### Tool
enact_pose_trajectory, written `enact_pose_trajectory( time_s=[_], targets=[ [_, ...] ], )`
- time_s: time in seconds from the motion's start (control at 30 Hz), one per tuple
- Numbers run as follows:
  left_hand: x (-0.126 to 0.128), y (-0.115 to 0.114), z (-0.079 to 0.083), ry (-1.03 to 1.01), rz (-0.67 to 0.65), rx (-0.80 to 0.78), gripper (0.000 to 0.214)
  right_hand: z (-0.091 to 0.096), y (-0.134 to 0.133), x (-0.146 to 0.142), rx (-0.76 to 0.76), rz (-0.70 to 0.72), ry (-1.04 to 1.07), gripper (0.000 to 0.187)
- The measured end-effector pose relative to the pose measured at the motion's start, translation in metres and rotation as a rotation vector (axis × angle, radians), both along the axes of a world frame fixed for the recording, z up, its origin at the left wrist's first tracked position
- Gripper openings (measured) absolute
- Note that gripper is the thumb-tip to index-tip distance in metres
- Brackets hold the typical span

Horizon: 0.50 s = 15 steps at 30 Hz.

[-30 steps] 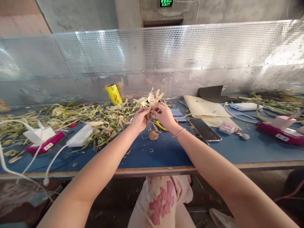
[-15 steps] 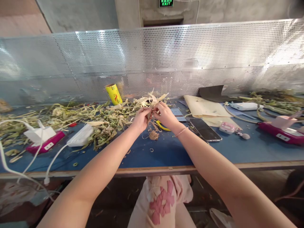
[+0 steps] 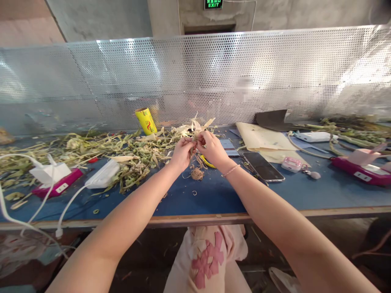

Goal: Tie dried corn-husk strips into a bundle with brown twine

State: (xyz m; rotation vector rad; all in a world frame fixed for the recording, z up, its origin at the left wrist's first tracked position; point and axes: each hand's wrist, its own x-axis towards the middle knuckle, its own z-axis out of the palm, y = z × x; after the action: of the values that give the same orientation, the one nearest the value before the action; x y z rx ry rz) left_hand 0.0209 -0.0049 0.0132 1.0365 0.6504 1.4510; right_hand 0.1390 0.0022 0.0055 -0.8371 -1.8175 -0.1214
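Fingertips of the left hand (image 3: 183, 154) and right hand (image 3: 211, 149), close together, pinched a pale, dry, leafy plant piece (image 3: 197, 129) above the blue worktop (image 3: 214, 199), well in from its wooden front edge (image 3: 198, 220). Scrap-dotted blue surface separated that edge from a round, brown twine ball (image 3: 197, 174).

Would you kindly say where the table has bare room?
The widest bare patch of table lies right of the right forearm, in front of the black phone and pink case. A smaller, lightly littered one lies before the twine ball. Dried plants crowd the left.
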Motion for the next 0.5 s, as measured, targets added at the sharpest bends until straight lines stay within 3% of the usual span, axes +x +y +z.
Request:
enact_pose_trajectory(
  time_s=[0.17, 0.5],
  targets=[
    [0.0020, 0.0006, -0.0014, 0.065, 0.113, 0.026, 0.019, -0.0012, -0.0003, -0.0027, -0.050, 0.013, 0.089, 0.010],
    [-0.0025, 0.0058, -0.0078, 0.173, 0.178, 0.219, 0.017, -0.0002, -0.0037, -0.0023, -0.032, 0.065, 0.108, 0.008]
  ],
)
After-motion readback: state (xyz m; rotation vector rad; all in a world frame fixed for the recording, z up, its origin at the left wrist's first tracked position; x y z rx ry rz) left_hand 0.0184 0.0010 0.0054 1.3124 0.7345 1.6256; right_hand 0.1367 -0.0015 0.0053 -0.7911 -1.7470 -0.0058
